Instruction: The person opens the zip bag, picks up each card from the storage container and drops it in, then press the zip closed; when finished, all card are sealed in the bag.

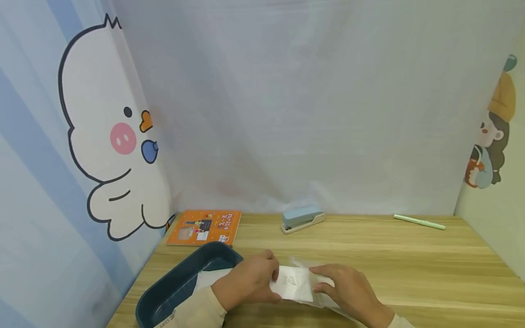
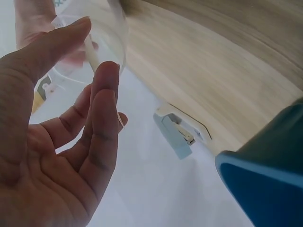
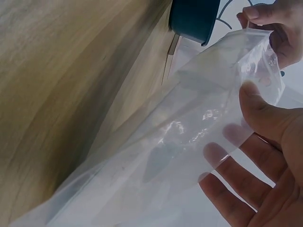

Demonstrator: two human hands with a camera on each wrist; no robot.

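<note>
A clear plastic bag (image 3: 175,127) stretches between the two hands, low over the front of the table. My left hand (image 1: 252,278) pinches one end of it between thumb and fingers. At the other side my right hand (image 1: 348,289) grips the film, thumb (image 3: 258,106) on one face and fingers behind it. A white piece with a small grey print (image 1: 291,280) shows between the hands. From the left wrist, a pale narrow strip (image 2: 91,53) and curved clear film appear by the left thumb and fingertips.
A dark teal tray (image 1: 153,291) stands at the left, with something white (image 1: 209,277) in it, partly behind the left arm. Along the back lie an orange booklet (image 1: 205,228), a blue and white stapler (image 1: 302,217) and a pale green pen (image 1: 419,222). Printed curtains enclose the table.
</note>
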